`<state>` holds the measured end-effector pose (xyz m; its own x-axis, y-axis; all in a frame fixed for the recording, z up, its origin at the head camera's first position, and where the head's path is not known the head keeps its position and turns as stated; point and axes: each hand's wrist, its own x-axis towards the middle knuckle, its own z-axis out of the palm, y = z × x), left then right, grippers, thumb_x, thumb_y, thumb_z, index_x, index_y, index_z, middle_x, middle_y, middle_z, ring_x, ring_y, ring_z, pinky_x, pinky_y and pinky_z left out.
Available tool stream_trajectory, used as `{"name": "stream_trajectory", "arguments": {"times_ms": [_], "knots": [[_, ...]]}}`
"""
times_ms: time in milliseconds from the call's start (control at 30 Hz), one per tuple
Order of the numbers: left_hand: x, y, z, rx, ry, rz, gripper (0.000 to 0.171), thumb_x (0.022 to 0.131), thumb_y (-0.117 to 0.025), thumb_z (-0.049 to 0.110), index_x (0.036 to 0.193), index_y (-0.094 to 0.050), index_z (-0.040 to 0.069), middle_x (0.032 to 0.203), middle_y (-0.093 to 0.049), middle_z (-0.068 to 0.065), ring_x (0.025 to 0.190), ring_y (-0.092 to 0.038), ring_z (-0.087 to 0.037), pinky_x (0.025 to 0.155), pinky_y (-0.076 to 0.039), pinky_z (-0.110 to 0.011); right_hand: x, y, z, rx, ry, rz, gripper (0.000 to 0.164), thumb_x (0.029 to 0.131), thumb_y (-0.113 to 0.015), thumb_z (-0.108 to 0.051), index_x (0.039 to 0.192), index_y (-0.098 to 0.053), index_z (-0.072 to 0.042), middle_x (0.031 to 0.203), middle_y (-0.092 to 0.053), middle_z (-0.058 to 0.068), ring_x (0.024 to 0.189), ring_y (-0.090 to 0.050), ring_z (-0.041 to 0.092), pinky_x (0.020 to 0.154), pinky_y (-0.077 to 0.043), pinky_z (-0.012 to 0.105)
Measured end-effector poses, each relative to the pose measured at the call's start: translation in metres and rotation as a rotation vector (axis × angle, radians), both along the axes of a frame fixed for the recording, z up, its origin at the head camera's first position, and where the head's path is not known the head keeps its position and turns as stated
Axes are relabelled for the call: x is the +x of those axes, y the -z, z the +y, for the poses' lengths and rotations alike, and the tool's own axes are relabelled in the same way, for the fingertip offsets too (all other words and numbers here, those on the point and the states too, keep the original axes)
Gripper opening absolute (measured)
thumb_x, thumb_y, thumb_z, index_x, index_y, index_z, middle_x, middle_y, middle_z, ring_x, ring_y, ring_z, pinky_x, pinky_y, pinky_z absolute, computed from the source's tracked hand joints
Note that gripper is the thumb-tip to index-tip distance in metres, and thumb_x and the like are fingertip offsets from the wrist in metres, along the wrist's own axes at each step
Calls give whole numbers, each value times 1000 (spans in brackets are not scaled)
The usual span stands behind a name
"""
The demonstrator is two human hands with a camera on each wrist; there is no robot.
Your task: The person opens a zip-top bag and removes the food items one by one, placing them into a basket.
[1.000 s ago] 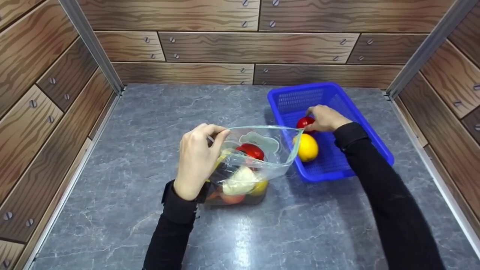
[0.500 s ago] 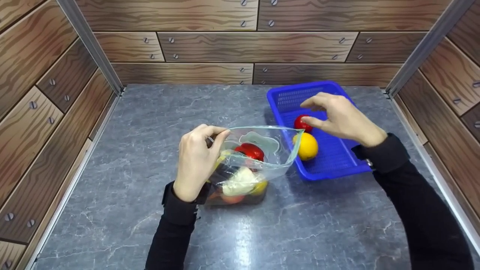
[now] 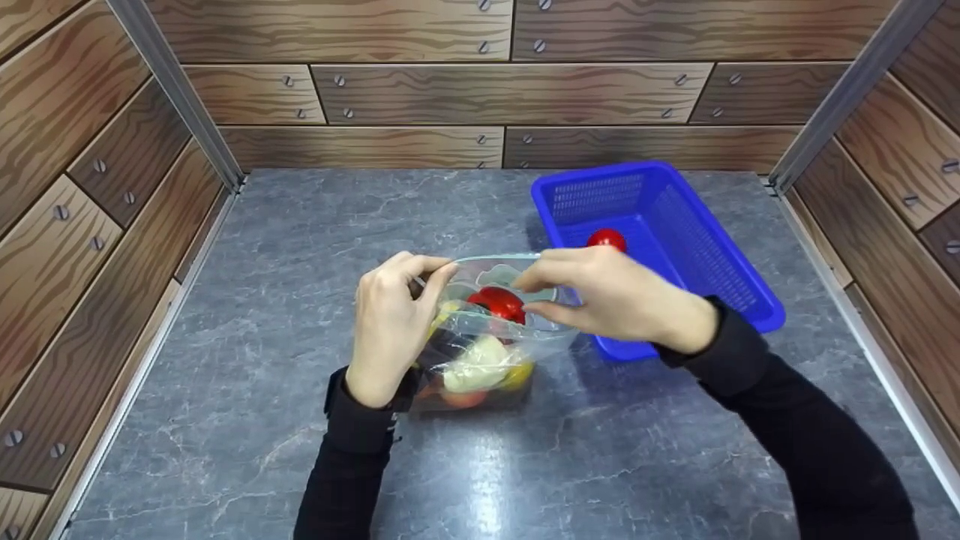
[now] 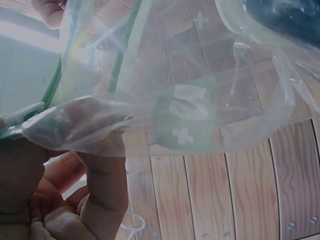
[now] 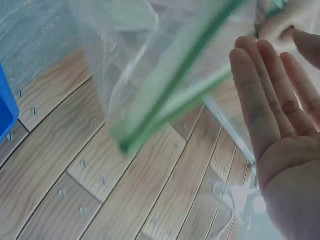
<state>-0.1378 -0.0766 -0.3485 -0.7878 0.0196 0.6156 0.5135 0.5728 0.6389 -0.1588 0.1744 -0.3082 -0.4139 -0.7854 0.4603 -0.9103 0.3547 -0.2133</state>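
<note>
We've got the left hand [image 3: 394, 322] pinching the rim of the clear bag [image 3: 547, 346], thumb against fingers, mouth gaping right beside that pinch! Over its far side we see the right hand [image 3: 611, 292], thumb and fingers well parted, gripping nothing we can see. Between the hands, inside the bag, a red piece [image 3: 499, 302]; just beyond the right hand, a red fruit [image 3: 607, 239] in the blue basket [image 3: 739, 277].

One left hand [image 3: 394, 326], one right hand [image 3: 611, 292], one bag [image 3: 551, 343], one basket [image 3: 694, 225]
One red fruit [image 3: 606, 240] shows in the basket; in the bag, at least one red piece [image 3: 501, 302], one white piece [image 3: 480, 367], one dark piece [image 3: 446, 341], one yellow piece [image 3: 517, 375]; total unclear.
</note>
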Motion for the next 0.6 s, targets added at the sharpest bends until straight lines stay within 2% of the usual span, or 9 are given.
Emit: {"name": "stream_trajectory", "arguments": {"times_ms": [167,267,467,600], "knots": [[1,0,0,4,2,-1,14,89,-70,25,90,-78,13,70,-63,1,54,-52,-13,53,-39,-20,-7,12,-23,134,49,24,24,87,-73,-17,111,-69,-13,100,-72,1,86,-71,14,73,-58,29],[0,0,1,5,-1,-6,14,89,-71,25,89,-78,13,70,-64,1,54,-53,-13,53,-40,-20,-14,21,-36,208,57,12,26,86,-74,-16,112,-70,-13,102,-72,3,89,-70,18,78,-58,32],[-1,-1,1,-6,-16,-2,16,89,-71,27,88,-78,12,69,-64,1,54,-54,-9,52,-42,-20,-19,34,-56,334,-8,-66,50,74,-72,-3,123,-65,-13,124,-66,5,113,-64,20,98,-52,34],[-1,-2,2,-7,-17,-11,16,89,-71,27,88,-78,12,69,-65,1,54,-53,-9,52,-42,-20,-19,38,-65,369,-37,-93,65,69,-66,6,131,-59,-11,132,-61,4,119,-61,20,100,-51,33]]}}
